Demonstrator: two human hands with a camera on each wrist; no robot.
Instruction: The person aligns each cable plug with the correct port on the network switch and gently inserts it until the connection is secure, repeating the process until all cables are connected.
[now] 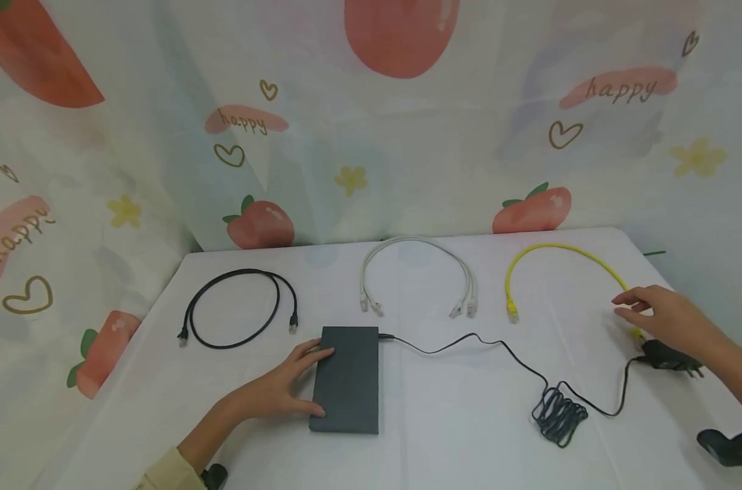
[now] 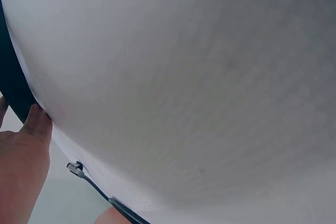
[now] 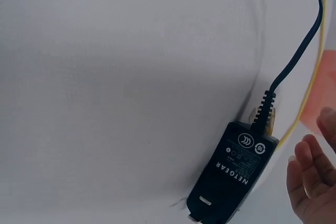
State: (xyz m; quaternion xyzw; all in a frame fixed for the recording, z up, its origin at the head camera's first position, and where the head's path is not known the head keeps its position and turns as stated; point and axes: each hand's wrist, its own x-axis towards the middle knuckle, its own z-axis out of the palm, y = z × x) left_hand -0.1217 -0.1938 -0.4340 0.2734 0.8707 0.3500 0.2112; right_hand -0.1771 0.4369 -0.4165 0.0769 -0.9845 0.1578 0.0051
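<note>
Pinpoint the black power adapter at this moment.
In the head view, the black power adapter lies toward the right edge of the white table, below the right hand and beside one end of the yellow cable.

From my end I see the dark grey box (image 1: 349, 381) lying flat on the desk (image 1: 450, 422), the left fingers (image 1: 314, 357) touching its left side. A thin black cord (image 1: 471, 335) leaves its far right corner, runs through a bundled coil (image 1: 557, 416) and ends at a black power adapter (image 3: 231, 174); I can read NETGEAR on its label, and its prongs are exposed. A yellow cable (image 1: 554, 246) arches behind the adapter, one end just beside it, near the right fingers (image 1: 634, 295).
</note>
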